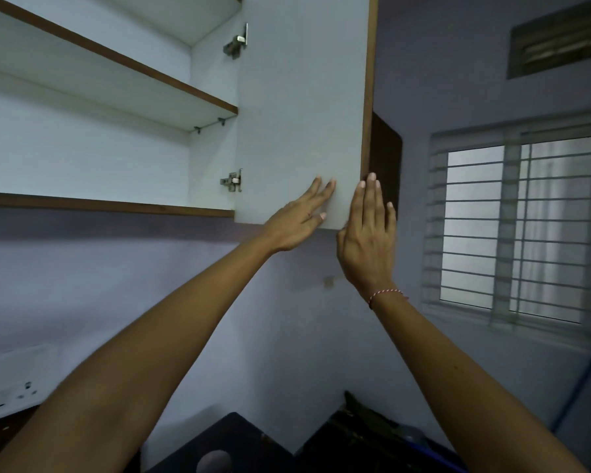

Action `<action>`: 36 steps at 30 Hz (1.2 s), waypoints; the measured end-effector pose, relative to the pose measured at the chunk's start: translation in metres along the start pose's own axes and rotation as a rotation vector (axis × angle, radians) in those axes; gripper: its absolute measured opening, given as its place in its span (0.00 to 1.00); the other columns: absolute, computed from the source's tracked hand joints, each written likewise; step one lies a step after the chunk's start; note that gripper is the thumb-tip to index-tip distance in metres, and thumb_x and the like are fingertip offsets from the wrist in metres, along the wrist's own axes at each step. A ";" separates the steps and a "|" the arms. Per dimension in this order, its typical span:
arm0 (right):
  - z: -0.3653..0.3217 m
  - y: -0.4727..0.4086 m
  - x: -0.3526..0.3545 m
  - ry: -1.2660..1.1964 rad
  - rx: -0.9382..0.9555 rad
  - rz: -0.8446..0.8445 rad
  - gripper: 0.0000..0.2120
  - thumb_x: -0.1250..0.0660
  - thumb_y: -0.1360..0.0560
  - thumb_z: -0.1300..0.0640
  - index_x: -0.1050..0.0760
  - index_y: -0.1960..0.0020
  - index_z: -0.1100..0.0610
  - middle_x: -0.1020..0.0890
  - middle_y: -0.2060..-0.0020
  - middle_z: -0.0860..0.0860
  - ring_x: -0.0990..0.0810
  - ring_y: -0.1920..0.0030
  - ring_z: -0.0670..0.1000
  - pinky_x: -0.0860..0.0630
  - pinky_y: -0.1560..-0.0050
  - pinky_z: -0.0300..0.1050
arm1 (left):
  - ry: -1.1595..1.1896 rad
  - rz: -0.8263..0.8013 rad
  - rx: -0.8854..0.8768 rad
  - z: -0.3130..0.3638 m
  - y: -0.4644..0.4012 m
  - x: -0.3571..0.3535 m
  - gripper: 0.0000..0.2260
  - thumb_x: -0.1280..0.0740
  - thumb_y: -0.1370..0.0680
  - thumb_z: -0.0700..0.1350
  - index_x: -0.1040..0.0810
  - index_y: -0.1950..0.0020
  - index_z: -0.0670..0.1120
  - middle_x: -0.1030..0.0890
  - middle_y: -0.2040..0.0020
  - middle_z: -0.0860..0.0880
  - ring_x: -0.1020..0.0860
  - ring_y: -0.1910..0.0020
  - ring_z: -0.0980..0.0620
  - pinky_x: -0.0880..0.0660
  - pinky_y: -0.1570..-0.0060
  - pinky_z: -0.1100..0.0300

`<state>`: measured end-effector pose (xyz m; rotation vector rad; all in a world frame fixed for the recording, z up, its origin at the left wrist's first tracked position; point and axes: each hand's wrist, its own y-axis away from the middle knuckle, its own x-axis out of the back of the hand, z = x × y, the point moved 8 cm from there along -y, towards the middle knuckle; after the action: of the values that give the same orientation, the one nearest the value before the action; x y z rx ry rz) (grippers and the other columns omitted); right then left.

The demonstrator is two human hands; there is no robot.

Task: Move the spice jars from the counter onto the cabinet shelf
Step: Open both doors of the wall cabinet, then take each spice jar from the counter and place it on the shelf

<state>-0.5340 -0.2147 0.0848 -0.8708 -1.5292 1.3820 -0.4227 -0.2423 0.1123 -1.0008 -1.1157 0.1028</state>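
Note:
The wall cabinet stands open, and its white door (301,107) swings out toward me. My left hand (299,218) lies flat against the inner face of the door near its lower corner, fingers spread. My right hand (369,233) rests against the door's brown outer edge, fingers straight and pointing up, thumb under the bottom corner. Neither hand holds anything. The lower shelf (110,206) and the middle shelf (144,83) show nothing on them. No spice jars are in view.
Two metal hinges (232,180) join the door to the cabinet side. A barred window (516,227) is on the right wall. Dark counter items (365,435) lie at the bottom, and a wall socket plate (17,387) sits low on the left.

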 end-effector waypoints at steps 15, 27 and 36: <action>0.106 0.001 -0.081 0.306 0.049 -0.371 0.28 0.51 0.19 0.54 0.55 0.24 0.63 0.55 0.24 0.57 0.57 0.24 0.56 0.54 0.26 0.55 | -0.350 -0.273 0.049 -0.039 -0.060 -0.115 0.30 0.48 0.19 0.53 0.65 0.25 0.53 0.67 0.24 0.48 0.60 0.23 0.47 0.47 0.26 0.47; 0.040 0.024 -0.106 0.195 0.128 -0.283 0.31 0.45 0.21 0.49 0.54 0.24 0.59 0.51 0.24 0.60 0.53 0.24 0.58 0.63 0.30 0.63 | -0.388 -0.213 0.151 -0.065 0.001 -0.109 0.29 0.47 0.19 0.53 0.60 0.24 0.50 0.62 0.23 0.46 0.58 0.23 0.46 0.50 0.27 0.48; -0.102 0.114 -0.147 -0.209 0.179 -0.453 0.30 0.48 0.21 0.47 0.53 0.24 0.57 0.50 0.24 0.60 0.53 0.24 0.59 0.62 0.29 0.60 | -0.387 -0.217 0.529 -0.126 0.161 -0.079 0.29 0.48 0.19 0.54 0.57 0.23 0.47 0.58 0.22 0.44 0.55 0.23 0.44 0.46 0.27 0.48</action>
<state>-0.3907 -0.2953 -0.0494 -0.2504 -1.6059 1.2716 -0.2990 -0.2686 -0.0666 -0.3888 -1.4437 0.4073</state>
